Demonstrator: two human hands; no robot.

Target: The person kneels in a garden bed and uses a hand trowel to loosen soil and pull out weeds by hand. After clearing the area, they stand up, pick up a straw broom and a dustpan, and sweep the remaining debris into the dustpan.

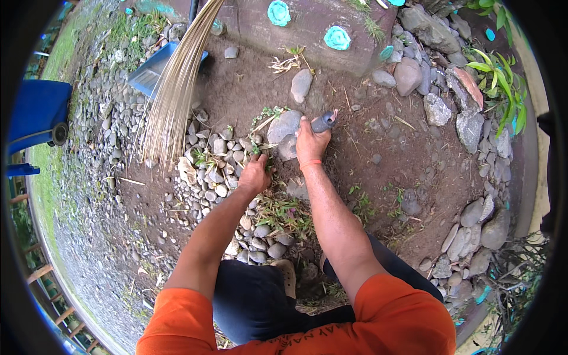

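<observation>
My right hand (312, 142) is closed round a dark grey cylindrical handle (323, 122); a frayed pinkish bit sticks out of its far end. The rest of that tool is hidden under the hand. Beside it, to the left, lies a large flat grey stone (284, 126). My left hand (255, 175) is low at the edge of the pebbles (220, 177), its fingers curled down by small green weeds (255, 146). What those fingers hold, if anything, is hidden. Between my forearms lies a patch of grass and pulled-looking weeds (287, 214).
A stick broom (177, 89) stands over a blue dustpan (155, 68) at the upper left. A blue wheeled bin (38, 112) is at far left. Larger rocks (470, 133) line the right side, beside bare soil (408, 160). A low wall (302, 35) with turquoise rosettes runs behind.
</observation>
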